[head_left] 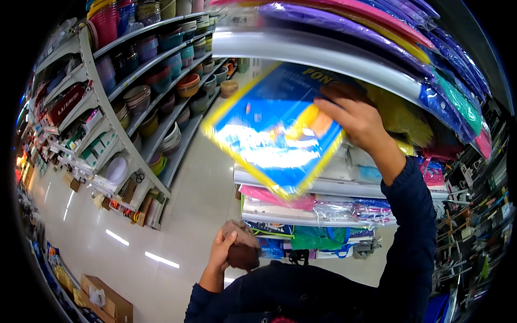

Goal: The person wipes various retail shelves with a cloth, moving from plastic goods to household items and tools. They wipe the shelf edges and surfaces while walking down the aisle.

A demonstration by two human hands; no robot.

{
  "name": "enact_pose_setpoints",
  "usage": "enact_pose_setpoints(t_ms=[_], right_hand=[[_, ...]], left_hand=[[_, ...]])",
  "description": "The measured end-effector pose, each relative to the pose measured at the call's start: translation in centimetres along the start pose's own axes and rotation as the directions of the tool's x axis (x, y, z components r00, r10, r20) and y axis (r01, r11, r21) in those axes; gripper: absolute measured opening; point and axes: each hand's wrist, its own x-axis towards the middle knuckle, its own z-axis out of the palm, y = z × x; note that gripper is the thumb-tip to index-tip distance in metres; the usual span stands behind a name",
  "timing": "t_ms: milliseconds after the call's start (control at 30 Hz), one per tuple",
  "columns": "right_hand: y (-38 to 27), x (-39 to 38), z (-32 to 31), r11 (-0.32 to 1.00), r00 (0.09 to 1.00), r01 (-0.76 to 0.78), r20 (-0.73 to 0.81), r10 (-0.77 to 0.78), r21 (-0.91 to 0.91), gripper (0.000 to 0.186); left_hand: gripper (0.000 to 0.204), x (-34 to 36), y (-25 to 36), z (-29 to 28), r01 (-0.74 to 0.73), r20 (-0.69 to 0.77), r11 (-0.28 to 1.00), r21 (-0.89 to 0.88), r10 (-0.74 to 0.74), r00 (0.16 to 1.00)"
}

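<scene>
Right hand [362, 119], right of upper center: grip closed on the edge of a flat blue-and-yellow package [258, 121], fingers over its upper right part. Package is mid-frame, tilted, one corner pointing down, motion-blurred, glare across the front. It's just under the silver shelf edge [318, 54] in the picture; can't tell if they touch.

Left hand [219, 252], lower center: grip closed around a brown bundle [245, 252], thumb on top. Can't tell what it is; soft-looking.

Upper right: purple, pink and yellow packs [344, 27] stacked on the shelf. Yellow items [404, 116] sit behind the right wrist. Upper left: rack [123, 139] of colored pots [188, 85]. Lower left: open cardboard box [124, 311].
</scene>
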Motion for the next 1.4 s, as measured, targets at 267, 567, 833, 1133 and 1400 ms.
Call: enact_pose_setpoints(t_ms=[267,567,833,1133,1400], right_hand=[[-5.3,-6.6,1.4,0.998,0.996,0.065,0.059,-0.065,0.003,0.039],[-8.3,-9.7,1.2,1.0,0.994,-0.011,0.106,0.011,-0.004,0.036],[-9.1,-10.1,0.9,1.0,0.996,-0.021,0.091,0.021,0.0,0.037],[-3.2,-5.2,0.8,0.943,0.945,-0.315,-0.123,0.301,-0.111,0.037],[5.4,-2.4,7.0,0.638,0.633,-0.486,0.262,0.728,-0.598,0.038]], left_hand=[[0.035,-0.2,2.2,2.8,0.074,0.26,0.988,-0.137,-0.036,0.965],[0.042,-0.7,2.1,3.5,0.185,0.417,0.98,-0.073,-0.139,0.898],[0.038,-1.4,1.4,3.2,0.198,0.352,0.98,-0.012,-0.181,0.918],[0.035,-2.1,1.2,1.6,0.15,0.282,0.989,-0.01,-0.141,0.949],[0.037,-2.8,0.3,0.2,0.174,0.23,0.983,-0.054,-0.157,0.96]])
